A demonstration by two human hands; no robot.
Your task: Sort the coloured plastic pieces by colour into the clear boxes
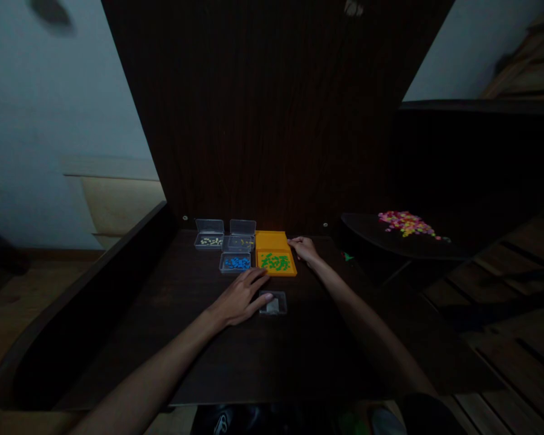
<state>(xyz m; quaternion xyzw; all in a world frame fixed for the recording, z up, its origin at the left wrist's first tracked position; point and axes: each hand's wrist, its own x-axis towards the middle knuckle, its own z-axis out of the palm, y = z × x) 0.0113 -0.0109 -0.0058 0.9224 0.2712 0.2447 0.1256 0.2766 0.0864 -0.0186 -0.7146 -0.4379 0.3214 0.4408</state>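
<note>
My left hand [240, 296] lies flat on the dark table, fingers stretched out, its fingertips next to a small clear box [273, 302] and just below an orange box [275, 254] that holds green pieces. My right hand [303, 248] rests at the orange box's right edge, fingers curled loosely against it. Whether it grips the box I cannot make out. A clear box of blue pieces [236, 263] sits left of the orange box. Behind it stand two open clear boxes, one with pale pieces [210, 236] and one with yellow pieces [240, 238].
A pile of pink and yellow pieces [405, 223] lies on a dark round surface at the right. A tall dark wooden panel [272, 115] rises behind the table. The table [199, 356] has a raised rim on its left side. Wooden slats show at right.
</note>
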